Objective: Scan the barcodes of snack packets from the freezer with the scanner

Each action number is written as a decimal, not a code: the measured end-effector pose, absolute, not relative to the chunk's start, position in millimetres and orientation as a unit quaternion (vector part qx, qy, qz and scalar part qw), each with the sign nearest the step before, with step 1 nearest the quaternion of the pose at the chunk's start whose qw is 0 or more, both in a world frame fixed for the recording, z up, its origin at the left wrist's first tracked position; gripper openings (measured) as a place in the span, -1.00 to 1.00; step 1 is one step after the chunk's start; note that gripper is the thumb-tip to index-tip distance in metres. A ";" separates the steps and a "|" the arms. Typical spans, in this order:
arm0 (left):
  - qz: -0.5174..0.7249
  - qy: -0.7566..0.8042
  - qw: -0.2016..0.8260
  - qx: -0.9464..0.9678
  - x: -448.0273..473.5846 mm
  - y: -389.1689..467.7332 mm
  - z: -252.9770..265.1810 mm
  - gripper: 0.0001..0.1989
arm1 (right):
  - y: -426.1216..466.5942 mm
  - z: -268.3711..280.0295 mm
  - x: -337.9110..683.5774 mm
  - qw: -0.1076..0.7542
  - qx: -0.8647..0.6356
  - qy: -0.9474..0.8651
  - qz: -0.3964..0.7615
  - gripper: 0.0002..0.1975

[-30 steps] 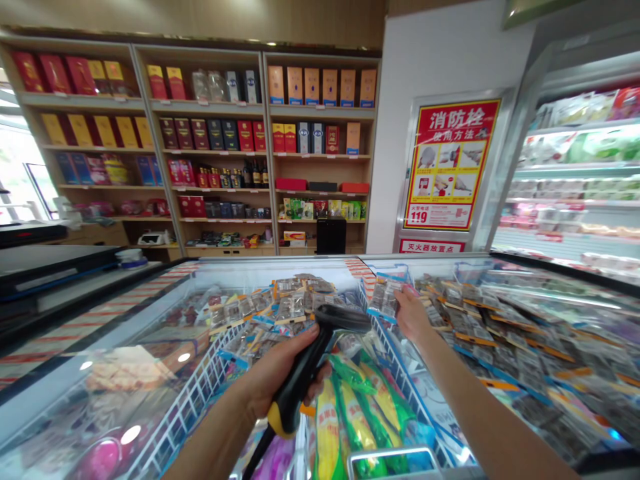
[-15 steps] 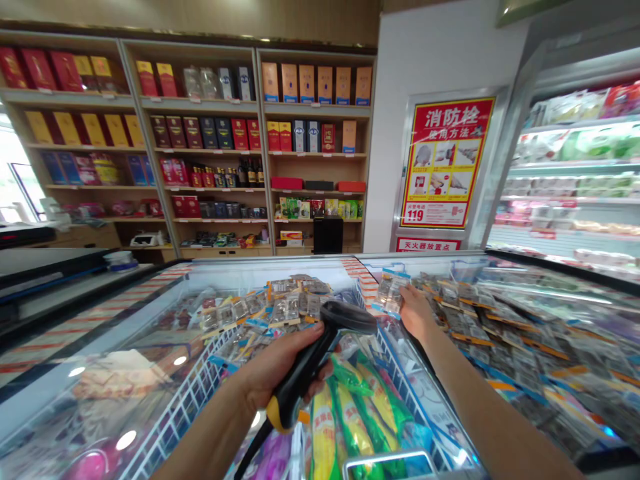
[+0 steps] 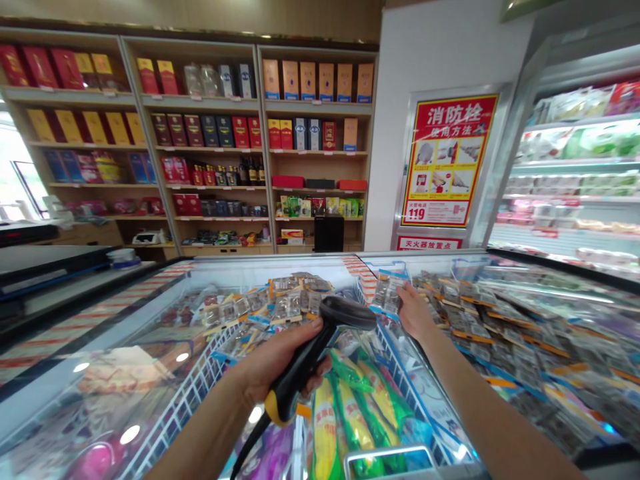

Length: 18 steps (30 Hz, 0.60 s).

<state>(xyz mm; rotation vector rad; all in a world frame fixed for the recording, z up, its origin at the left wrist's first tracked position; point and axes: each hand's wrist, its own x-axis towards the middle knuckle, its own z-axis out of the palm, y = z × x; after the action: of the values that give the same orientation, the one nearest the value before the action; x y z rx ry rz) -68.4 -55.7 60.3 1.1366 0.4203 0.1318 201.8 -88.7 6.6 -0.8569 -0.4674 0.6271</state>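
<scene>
Wrapped round the handle of a black barcode scanner (image 3: 303, 367) with a yellow butt, my left hand (image 3: 280, 363) holds it above the freezer basket. The scanner's head points right, toward a clear packet with blue edges (image 3: 388, 293). My right hand (image 3: 416, 313) grips that packet by its right side, over the divide between two freezer sections. Below the scanner lie corn cobs in green and yellow wrappers (image 3: 350, 413). More clear packets with orange edges (image 3: 290, 300) are heaped behind the scanner.
A white wire basket (image 3: 193, 387) stands inside the glass-topped freezer. Many similar packets (image 3: 480, 320) fill the right section. Shelves of boxed goods (image 3: 210, 143) line the back wall, beside a red fire-hydrant poster (image 3: 450, 163). A lit refrigerated case (image 3: 575, 180) stands at right.
The packet in my right hand has shifted slightly left and its face shows more clearly. The scanner stays nearly where it was, with its handle tipped a little.
</scene>
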 end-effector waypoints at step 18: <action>0.082 0.214 0.807 0.544 -66.4 -53.1 58.0 -0.68 | -85.3 -1.2 212.5 0.841 -0.382 -0.256 0.284 -0.81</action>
<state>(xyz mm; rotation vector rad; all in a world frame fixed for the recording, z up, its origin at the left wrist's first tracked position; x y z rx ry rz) -66.4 -53.1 58.0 1.1646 0.4581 0.1750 212.5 -85.3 -1.2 -0.8069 -0.5410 0.6009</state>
